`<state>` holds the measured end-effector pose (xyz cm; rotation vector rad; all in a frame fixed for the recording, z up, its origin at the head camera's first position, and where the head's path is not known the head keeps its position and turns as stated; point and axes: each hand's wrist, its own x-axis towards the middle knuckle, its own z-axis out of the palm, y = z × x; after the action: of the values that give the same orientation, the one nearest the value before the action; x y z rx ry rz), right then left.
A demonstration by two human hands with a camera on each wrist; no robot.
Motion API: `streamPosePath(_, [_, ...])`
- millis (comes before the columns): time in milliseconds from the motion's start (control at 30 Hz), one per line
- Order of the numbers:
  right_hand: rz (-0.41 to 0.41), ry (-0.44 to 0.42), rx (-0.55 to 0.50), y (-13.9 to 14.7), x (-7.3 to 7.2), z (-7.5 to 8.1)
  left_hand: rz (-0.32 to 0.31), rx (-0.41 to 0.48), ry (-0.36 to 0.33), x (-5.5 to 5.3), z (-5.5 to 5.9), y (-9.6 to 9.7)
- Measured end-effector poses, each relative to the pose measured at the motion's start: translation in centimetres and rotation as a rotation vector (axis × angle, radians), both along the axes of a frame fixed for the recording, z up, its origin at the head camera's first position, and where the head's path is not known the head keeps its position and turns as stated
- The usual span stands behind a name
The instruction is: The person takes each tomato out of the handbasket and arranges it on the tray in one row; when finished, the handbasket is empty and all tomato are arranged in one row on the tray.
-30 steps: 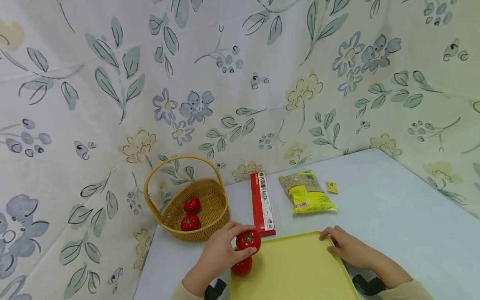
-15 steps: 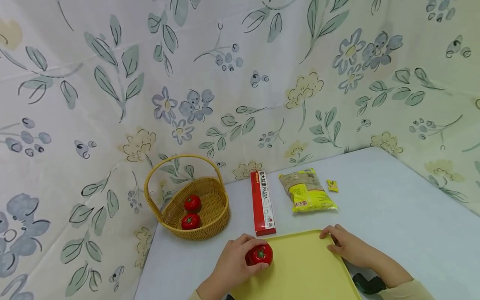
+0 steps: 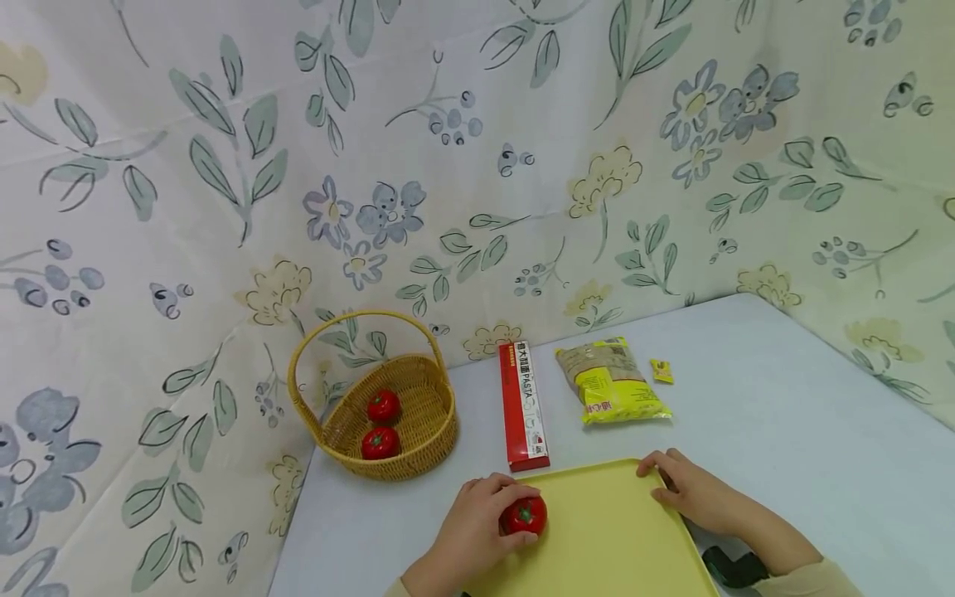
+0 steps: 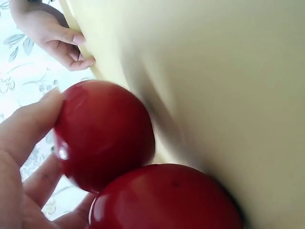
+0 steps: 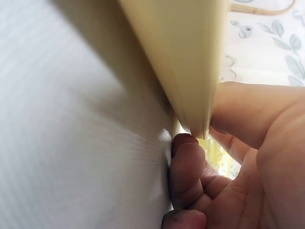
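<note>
My left hand (image 3: 475,531) grips a glossy red tomato (image 3: 526,516) with a green stem, thumb and fingers on its sides, low over the left part of a yellow tray (image 3: 604,531). In the left wrist view a second tomato (image 4: 167,202) sits on the tray right against the held tomato (image 4: 102,131); the hand hides it in the head view. My right hand (image 3: 694,491) holds the tray near its far right corner. In the right wrist view its thumb lies on the rim, with curled fingers at the tray's underside.
Behind the tray on the left stands a wicker basket (image 3: 425,452) holding two tomatoes (image 3: 382,424). A red and white pasta box (image 3: 524,406), a yellow bag (image 3: 612,381) of dry food and a small yellow packet (image 3: 661,371) lie toward the floral curtain.
My left hand has moved right and nearer with the tomato, lowering it onto the tray's left part. The other tomato has gone out of sight behind the hand. The right hand stays put.
</note>
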<state>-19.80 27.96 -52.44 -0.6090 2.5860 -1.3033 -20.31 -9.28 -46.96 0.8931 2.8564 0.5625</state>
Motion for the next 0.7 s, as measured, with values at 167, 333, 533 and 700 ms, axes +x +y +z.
streamPosePath(167, [0.007,0.016,0.012,-0.02,-0.06,-0.07,0.02,-0.016,-0.028,-0.17,-0.25,0.22])
streamPosePath(333, [0.008,0.019,0.016,-0.03,-0.05,-0.02,-0.011,-0.059,-0.001,-0.32,-0.3,0.27])
streamPosePath(533, [0.009,0.019,0.009,0.0,-0.01,0.01,-0.031,-0.152,0.05,-0.33,-0.56,0.14])
streamPosePath(700, [0.015,0.03,0.005,0.01,0.02,0.04,-0.041,-0.186,0.074,-0.24,-0.42,0.09])
